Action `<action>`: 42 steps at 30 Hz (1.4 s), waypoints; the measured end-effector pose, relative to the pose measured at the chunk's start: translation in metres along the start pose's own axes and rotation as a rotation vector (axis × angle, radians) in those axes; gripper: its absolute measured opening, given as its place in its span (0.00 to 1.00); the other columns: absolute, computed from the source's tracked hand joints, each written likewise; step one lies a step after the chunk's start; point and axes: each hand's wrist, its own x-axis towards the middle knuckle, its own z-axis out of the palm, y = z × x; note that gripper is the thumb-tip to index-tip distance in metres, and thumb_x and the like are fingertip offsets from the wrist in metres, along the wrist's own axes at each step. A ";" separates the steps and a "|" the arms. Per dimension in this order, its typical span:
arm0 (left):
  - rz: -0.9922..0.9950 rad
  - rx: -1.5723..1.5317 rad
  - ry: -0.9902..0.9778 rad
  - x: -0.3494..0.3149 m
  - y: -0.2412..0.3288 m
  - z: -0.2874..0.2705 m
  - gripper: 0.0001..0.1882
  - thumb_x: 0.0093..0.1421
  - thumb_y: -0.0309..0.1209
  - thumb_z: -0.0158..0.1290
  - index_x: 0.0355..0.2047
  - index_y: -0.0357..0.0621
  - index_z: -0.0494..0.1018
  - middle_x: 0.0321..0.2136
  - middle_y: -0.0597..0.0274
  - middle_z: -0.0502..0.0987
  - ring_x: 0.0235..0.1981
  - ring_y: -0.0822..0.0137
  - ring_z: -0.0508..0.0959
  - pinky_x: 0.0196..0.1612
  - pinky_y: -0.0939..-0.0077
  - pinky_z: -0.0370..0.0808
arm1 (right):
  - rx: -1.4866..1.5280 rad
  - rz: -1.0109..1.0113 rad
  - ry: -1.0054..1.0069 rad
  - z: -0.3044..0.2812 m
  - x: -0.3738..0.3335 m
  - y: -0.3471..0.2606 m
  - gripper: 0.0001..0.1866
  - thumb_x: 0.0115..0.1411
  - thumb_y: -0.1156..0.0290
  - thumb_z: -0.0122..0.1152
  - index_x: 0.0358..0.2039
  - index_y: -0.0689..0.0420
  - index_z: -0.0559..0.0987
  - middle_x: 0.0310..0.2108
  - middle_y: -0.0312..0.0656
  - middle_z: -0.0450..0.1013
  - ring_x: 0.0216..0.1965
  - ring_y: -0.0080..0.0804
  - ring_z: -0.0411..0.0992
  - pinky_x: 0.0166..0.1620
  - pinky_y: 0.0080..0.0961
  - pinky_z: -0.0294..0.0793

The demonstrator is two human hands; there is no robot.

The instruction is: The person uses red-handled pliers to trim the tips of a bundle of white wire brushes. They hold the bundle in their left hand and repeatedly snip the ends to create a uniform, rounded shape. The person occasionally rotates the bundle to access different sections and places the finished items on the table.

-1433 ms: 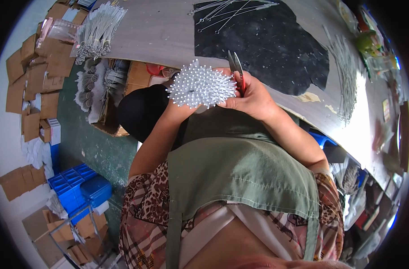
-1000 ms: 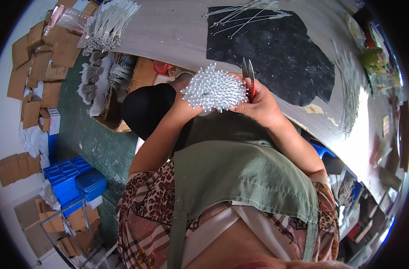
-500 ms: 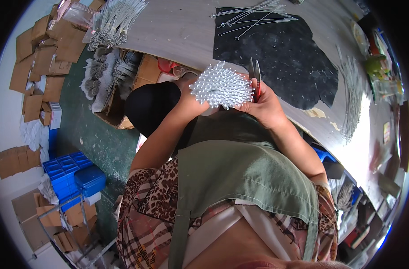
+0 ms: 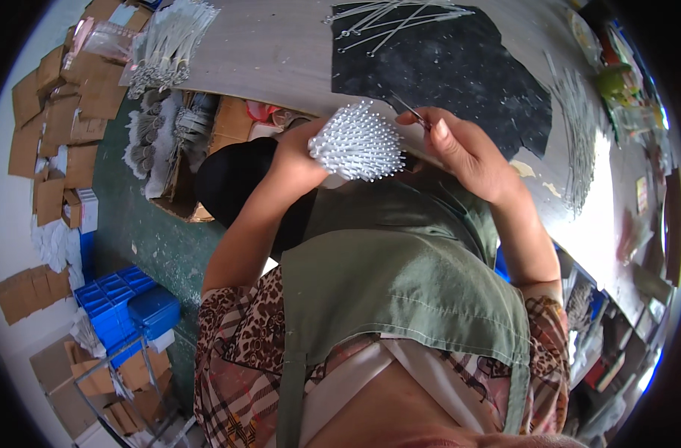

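My left hand (image 4: 299, 158) is wrapped round a thick bundle of thin silvery wire rods (image 4: 359, 142), whose pale tips face up in a dense cluster. Just right of the bundle, my right hand (image 4: 473, 153) grips a small pair of scissors (image 4: 410, 107). The metal blades point up and left, over the near edge of a black sheet (image 4: 437, 71). A gap separates the scissors from the rods. My right fingers hide most of the scissors' handles.
Loose wires with looped ends (image 4: 396, 21) lie on the black sheet's far part. More wires stand bundled at the table's far left (image 4: 172, 45) and lie along its right side (image 4: 576, 142). An open cardboard box (image 4: 232, 123) is below left. Blue crates (image 4: 116, 299) stand on the green floor.
My right hand has drawn away from the bundle to the right, and the scissors have tipped from upright to leaning left. The bundle stays in my left hand; the whole view has shifted slightly.
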 end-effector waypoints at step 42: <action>-0.046 0.245 -0.003 0.011 0.011 -0.008 0.15 0.50 0.28 0.58 0.39 0.39 0.74 0.34 0.55 0.79 0.38 0.59 0.79 0.41 0.70 0.73 | -0.568 -0.112 0.035 -0.013 -0.012 -0.025 0.18 0.63 0.55 0.48 0.34 0.57 0.77 0.24 0.48 0.75 0.28 0.48 0.73 0.32 0.38 0.71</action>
